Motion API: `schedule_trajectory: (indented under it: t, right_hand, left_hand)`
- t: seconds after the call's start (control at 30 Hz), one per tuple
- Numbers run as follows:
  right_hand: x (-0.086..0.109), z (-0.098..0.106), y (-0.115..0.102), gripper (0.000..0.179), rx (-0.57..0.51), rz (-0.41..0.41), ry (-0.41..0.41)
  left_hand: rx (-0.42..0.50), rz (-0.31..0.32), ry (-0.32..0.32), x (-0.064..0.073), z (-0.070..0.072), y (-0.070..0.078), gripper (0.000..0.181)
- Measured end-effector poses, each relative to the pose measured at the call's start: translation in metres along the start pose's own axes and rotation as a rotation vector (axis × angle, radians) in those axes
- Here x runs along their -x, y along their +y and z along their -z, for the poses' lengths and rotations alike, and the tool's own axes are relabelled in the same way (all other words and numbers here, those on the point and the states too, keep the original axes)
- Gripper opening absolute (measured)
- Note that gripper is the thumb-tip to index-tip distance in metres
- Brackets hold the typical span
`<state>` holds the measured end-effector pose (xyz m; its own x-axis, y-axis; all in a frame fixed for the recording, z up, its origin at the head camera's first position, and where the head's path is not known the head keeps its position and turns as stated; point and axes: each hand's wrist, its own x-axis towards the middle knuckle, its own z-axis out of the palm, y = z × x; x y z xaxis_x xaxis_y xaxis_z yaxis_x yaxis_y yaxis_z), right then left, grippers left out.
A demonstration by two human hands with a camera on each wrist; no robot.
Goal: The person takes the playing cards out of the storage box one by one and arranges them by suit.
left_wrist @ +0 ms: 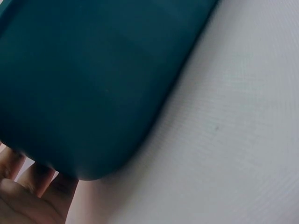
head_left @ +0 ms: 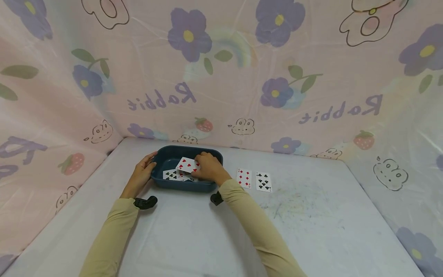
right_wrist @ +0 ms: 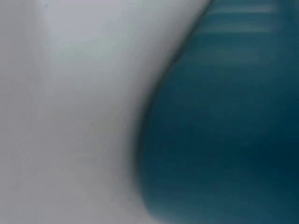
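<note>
A dark blue plastic tub (head_left: 187,186) stands at the back left of the table. My left hand (head_left: 141,171) grips its left end, and in the left wrist view the fingers (left_wrist: 35,179) lie against the tub's outer wall. My right hand (head_left: 209,168) reaches over the right part of the tub and pinches a hearts playing card (head_left: 187,164), tilted above the other cards. Beneath it, a clubs card (head_left: 169,174) lies in the tub among cards partly hidden by the held card and hand. The right wrist view shows only the tub's blurred outside (right_wrist: 219,130).
On the table right of the tub, a diamonds card (head_left: 243,178) and a clubs card (head_left: 264,182) lie face up side by side. The white table (head_left: 187,238) has faint smudges at right. A patterned curtain (head_left: 228,84) hangs behind and along both sides.
</note>
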<state>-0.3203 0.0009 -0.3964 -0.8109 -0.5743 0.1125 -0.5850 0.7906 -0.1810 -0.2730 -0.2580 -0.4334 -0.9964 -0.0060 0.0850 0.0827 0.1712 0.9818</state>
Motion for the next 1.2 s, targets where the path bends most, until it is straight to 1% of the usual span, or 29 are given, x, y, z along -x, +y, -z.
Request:
schedule_trajectory:
  t: [0.17,0.43,0.5,0.67,0.73,0.87,1.2]
  right_hand:
    - [0.002,0.003,0.001,0.056,-0.052,-0.020,0.042]
    - [0.004,0.002,0.004,0.058,-0.094,-0.032,0.069]
    - [0.005,0.002,0.004,0.057,-0.107,-0.031,0.079]
    - [0.009,0.004,0.003,0.056,-0.139,-0.028,0.107]
    - [0.011,0.004,0.002,0.056,-0.130,-0.031,0.122]
    - [0.014,0.004,0.003,0.056,-0.111,-0.049,0.155]
    - [0.029,0.009,0.006,0.056,-0.189,-0.072,0.224]
  left_hand:
    - [0.004,-0.003,0.000,0.000,0.000,0.001,0.048]
    - [0.005,-0.008,-0.007,0.002,0.001,0.002,0.049]
    - [0.020,-0.001,-0.012,0.006,0.000,0.009,0.050]
    - [0.017,0.002,-0.018,0.006,0.000,0.009,0.050]
    - [0.006,-0.005,-0.016,0.002,0.001,0.002,0.050]
    - [0.004,-0.007,-0.015,0.002,0.001,0.002,0.049]
    - [-0.036,-0.008,-0.001,0.001,0.002,0.000,0.050]
